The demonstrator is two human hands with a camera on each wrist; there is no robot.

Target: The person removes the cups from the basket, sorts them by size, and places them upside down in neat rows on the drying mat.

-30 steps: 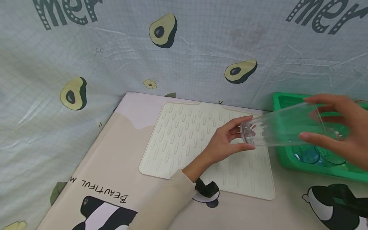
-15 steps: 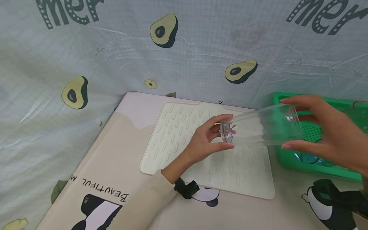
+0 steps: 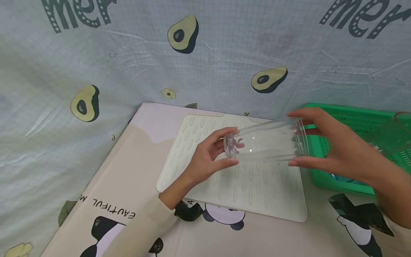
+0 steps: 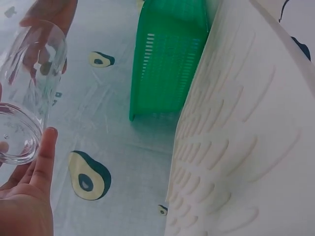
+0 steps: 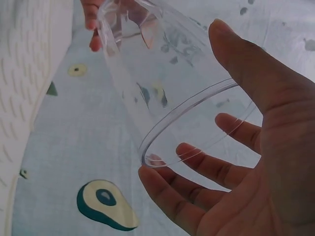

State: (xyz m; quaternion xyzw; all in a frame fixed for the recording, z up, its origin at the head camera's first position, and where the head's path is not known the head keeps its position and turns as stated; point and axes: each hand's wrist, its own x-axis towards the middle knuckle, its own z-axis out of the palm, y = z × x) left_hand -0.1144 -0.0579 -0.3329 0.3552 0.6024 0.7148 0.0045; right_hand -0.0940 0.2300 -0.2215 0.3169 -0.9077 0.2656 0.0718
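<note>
A clear drinking glass [image 3: 264, 141] lies sideways in the air over the cream ribbed mat [image 3: 186, 171], its thick base to the left and its open rim to the right. My left hand [image 3: 208, 153] grips the base between thumb and fingers. Around the rim, my right hand [image 3: 337, 146] holds the other end, thumb below and fingers above in the head view. In the right wrist view the thumb and fingertips of that hand sit at the glass's rim [image 5: 189, 110]. The left wrist view has the round base [image 4: 19, 135] against the left fingers.
A green perforated basket [image 3: 346, 185] stands right of the mat, with more glassware [image 3: 395, 132] in it, partly behind my right hand. Behind the table hangs a pale curtain [image 3: 218, 71] printed with avocados. The table cover [image 3: 144, 167] has panda drawings.
Both hands have moved left together with the glass, from beside and over the green basket to above the mat. The grip at both ends stays much the same.
</note>
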